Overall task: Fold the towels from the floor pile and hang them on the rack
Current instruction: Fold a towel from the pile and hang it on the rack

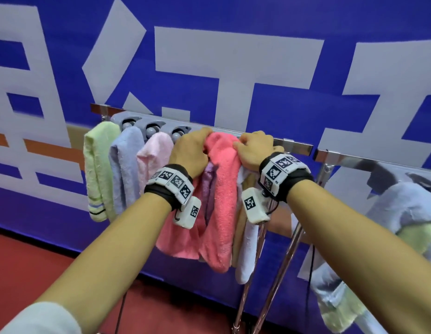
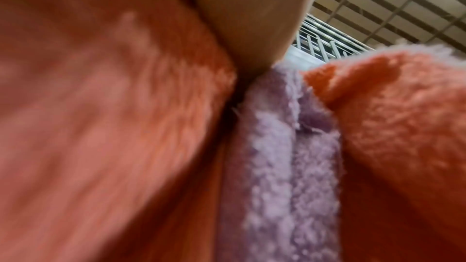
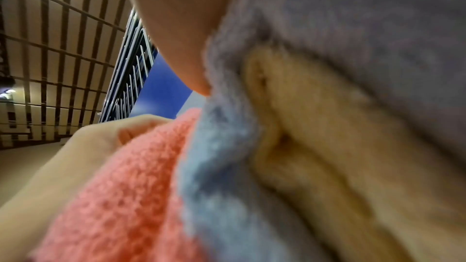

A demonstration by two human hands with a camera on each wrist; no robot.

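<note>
At the rack: the coral towel [image 1: 221, 189] hangs over the metal rack bar [image 1: 294, 143], between a pale pink towel [image 1: 153, 160] on its left and a white towel [image 1: 247, 256] on its right.
Left hand: the left hand [image 1: 190, 153] is clenched round the coral towel's left fold at the top, close under the bar.
Right hand: the right hand [image 1: 255, 150] grips the towel's right fold at the same height; its fingers curl into the pile.
Neighbours in contact: a lilac towel [image 2: 290, 156] lies pressed between the coral folds; in the right wrist view a tan towel [image 3: 327, 156] sits just beside the white one.
Further left: a green towel [image 1: 97, 169] and a pale blue towel [image 1: 125, 169] hang from the grey roller clip strip [image 1: 149, 125].
Handling, judged: soft, light and limp terry; it will sag and bunch wherever it is not supported, and is not fragile or slippery.
Hold, judged: take it at the top fold on both sides, as now, so both hanging halves stay even.
Containers: none in view; a loose heap of towels [image 1: 402, 213] shows at far right, blurred.
</note>
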